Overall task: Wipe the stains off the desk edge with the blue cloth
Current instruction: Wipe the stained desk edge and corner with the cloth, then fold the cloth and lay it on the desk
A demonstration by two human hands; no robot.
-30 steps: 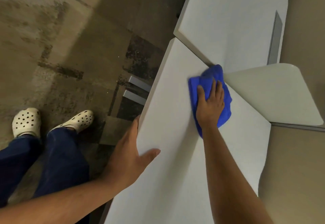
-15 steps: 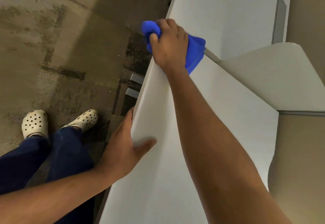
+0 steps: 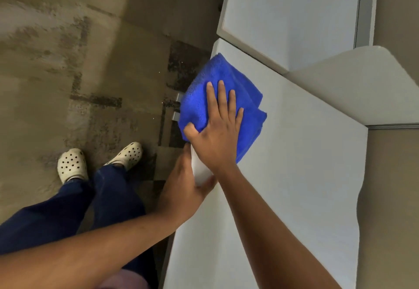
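Observation:
The blue cloth (image 3: 204, 98) lies folded over the left edge of the white desk (image 3: 294, 175), hanging partly past it. My right hand (image 3: 217, 129) presses flat on the cloth with fingers spread and the thumb hooked round its lower left corner. Just below, my left hand (image 3: 183, 186) grips the same desk edge, thumb on top and fingers underneath. No stains are visible on the edge.
A second white desk (image 3: 294, 16) adjoins at the top, with a grey divider panel (image 3: 362, 80) rising on the right. To the left lies mottled brown carpet (image 3: 68, 61), with my legs and white clogs (image 3: 72, 164). Metal desk feet (image 3: 178, 107) show beside the cloth.
My right hand has slid the cloth back along the desk edge toward me, from the far corner to just above my left hand, and flattened out on it. The left hand stays gripping the edge.

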